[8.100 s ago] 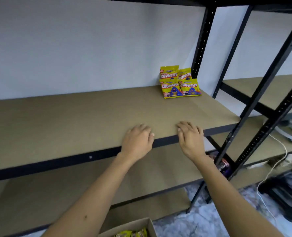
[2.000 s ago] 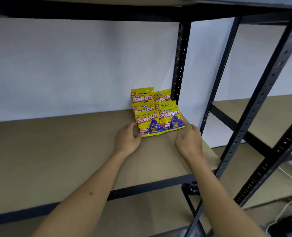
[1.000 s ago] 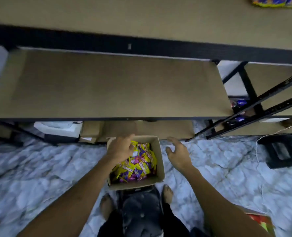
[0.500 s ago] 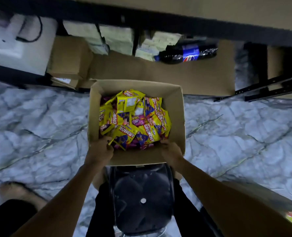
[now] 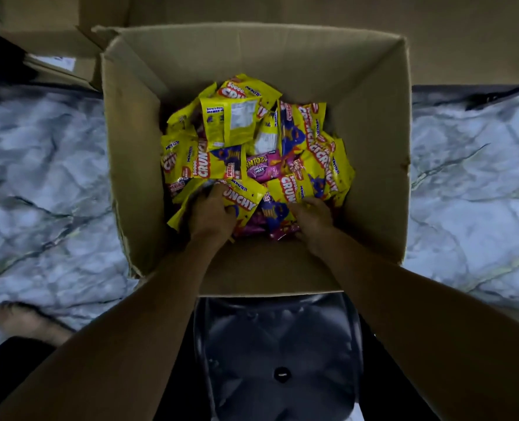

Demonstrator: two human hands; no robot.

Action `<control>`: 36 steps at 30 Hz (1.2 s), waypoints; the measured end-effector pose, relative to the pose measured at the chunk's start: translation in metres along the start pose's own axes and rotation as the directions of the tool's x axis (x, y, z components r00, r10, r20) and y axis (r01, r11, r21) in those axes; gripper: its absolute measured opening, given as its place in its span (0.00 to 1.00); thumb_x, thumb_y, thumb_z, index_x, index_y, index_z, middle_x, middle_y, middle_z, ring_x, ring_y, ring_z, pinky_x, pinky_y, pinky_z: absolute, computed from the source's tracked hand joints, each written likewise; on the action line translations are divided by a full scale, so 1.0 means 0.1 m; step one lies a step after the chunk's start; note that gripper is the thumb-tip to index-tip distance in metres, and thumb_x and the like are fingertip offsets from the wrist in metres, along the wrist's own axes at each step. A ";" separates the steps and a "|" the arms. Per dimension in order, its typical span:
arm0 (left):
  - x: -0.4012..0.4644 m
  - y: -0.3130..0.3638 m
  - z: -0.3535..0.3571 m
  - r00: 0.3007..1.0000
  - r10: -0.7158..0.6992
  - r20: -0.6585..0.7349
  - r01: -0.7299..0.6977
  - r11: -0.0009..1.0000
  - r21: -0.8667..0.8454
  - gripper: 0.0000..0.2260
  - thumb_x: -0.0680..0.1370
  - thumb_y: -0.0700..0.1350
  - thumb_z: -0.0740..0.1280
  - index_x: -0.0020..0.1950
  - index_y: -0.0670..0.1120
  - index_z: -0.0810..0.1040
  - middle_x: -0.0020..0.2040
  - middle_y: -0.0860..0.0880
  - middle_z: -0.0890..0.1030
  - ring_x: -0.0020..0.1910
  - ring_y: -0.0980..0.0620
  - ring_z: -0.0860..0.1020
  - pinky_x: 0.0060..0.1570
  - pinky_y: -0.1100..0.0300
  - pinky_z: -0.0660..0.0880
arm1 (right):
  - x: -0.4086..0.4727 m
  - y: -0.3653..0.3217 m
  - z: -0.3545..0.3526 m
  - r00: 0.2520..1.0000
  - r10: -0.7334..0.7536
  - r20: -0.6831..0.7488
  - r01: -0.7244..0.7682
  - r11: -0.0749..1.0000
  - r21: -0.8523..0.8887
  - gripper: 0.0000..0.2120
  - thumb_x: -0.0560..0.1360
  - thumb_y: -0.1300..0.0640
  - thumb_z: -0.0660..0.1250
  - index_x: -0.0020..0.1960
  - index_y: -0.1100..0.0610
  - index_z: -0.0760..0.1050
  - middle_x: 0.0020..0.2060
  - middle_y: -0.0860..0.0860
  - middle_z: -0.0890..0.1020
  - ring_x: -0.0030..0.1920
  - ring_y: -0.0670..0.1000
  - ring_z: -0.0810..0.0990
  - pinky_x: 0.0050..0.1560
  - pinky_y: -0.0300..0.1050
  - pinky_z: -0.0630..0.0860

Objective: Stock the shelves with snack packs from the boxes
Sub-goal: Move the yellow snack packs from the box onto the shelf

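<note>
Two bare forearms reach down past a dark plastic stool [image 5: 278, 357] into an open cardboard box [image 5: 376, 153] on the marble-patterned floor [image 5: 39, 165]. A bare foot [image 5: 24, 322] rests on the floor at the near left. Inside the box, the left hand [image 5: 211, 212] lies on the near side of the heap with its fingers curled around a yellow snack pack [image 5: 244, 197] marked "CRUNCHY". The right hand [image 5: 312, 218] is just beside it, fingers bent down into the packs; whether it has hold of one I cannot tell. The heap of snack packs [image 5: 252, 147], mostly yellow with a few purple ones, fills the bottom of the box. Beyond the box, at the far left, sit other cardboard cartons [image 5: 51, 34].
</note>
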State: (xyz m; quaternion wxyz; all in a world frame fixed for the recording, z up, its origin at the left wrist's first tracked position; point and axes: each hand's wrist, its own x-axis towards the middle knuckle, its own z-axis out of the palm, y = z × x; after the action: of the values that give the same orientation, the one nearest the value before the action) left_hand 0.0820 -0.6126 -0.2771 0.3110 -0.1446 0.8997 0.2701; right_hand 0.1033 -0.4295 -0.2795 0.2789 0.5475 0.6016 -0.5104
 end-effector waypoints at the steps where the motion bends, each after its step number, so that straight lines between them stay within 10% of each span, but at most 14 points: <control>1: 0.05 -0.03 0.07 1.000 -0.011 0.009 0.011 0.999 -0.037 0.21 0.76 0.42 0.67 0.69 0.48 0.70 0.67 0.41 0.73 0.67 0.38 0.71 0.62 0.43 0.73 | 0.06 0.03 0.05 0.998 -0.034 -0.043 0.033 0.999 -0.022 0.18 0.74 0.55 0.72 0.62 0.52 0.73 0.59 0.51 0.74 0.58 0.54 0.75 0.51 0.49 0.78; 9: 0.15 -0.35 0.26 0.999 -0.040 -0.023 0.036 0.987 -0.160 0.22 0.71 0.39 0.73 0.63 0.51 0.73 0.62 0.45 0.77 0.61 0.44 0.75 0.58 0.50 0.76 | 0.34 0.31 0.17 0.956 -0.162 -0.246 0.204 0.966 0.156 0.15 0.72 0.73 0.64 0.56 0.59 0.76 0.54 0.56 0.78 0.56 0.55 0.78 0.53 0.47 0.78; 18: -0.28 -0.27 0.12 0.923 -0.217 0.318 0.358 0.787 -0.503 0.24 0.73 0.35 0.72 0.67 0.49 0.74 0.61 0.50 0.74 0.60 0.51 0.74 0.58 0.57 0.75 | -0.01 0.38 -0.06 0.989 0.102 0.108 -0.125 0.964 0.234 0.18 0.80 0.70 0.56 0.58 0.56 0.80 0.58 0.54 0.81 0.51 0.52 0.82 0.42 0.43 0.81; 24: -0.74 -0.08 -0.30 0.926 -0.147 0.346 0.336 0.739 -0.584 0.20 0.72 0.37 0.75 0.61 0.49 0.77 0.62 0.50 0.74 0.54 0.55 0.77 0.35 0.73 0.75 | -0.49 0.27 -0.30 0.964 0.138 0.226 -0.184 0.963 0.197 0.17 0.81 0.67 0.58 0.52 0.54 0.84 0.52 0.53 0.83 0.51 0.59 0.84 0.50 0.64 0.80; 30: -1.38 0.03 -0.82 0.916 -0.155 0.370 0.384 0.606 -0.697 0.19 0.72 0.37 0.74 0.60 0.52 0.77 0.58 0.51 0.77 0.50 0.50 0.82 0.38 0.54 0.82 | -1.15 0.13 -0.48 0.981 -0.020 0.194 0.000 0.995 0.099 0.23 0.77 0.73 0.54 0.44 0.56 0.85 0.46 0.63 0.85 0.53 0.74 0.78 0.52 0.74 0.74; 34: -1.63 0.15 -1.20 0.936 -0.137 0.323 0.340 0.588 -0.734 0.19 0.72 0.37 0.74 0.58 0.55 0.78 0.59 0.48 0.78 0.54 0.48 0.81 0.48 0.51 0.81 | -1.71 -0.22 -0.64 0.968 -0.142 0.208 0.114 0.983 0.142 0.03 0.76 0.60 0.70 0.46 0.54 0.83 0.49 0.60 0.85 0.52 0.63 0.83 0.57 0.66 0.77; 36: -1.74 0.29 -1.43 0.947 -0.113 0.302 0.311 0.572 -0.759 0.19 0.72 0.36 0.75 0.57 0.55 0.79 0.60 0.46 0.79 0.55 0.47 0.82 0.50 0.48 0.81 | -1.94 -0.40 -0.78 0.949 -0.152 0.277 0.114 0.982 0.148 0.09 0.70 0.58 0.75 0.50 0.53 0.81 0.52 0.59 0.84 0.52 0.61 0.83 0.58 0.63 0.78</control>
State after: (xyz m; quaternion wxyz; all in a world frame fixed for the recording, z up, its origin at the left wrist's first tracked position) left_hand 0.1336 -0.6550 -0.0607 0.3411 -0.3444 0.6189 0.6181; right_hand 0.1301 -0.4258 -0.0686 0.2920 0.4428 0.5555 -0.6404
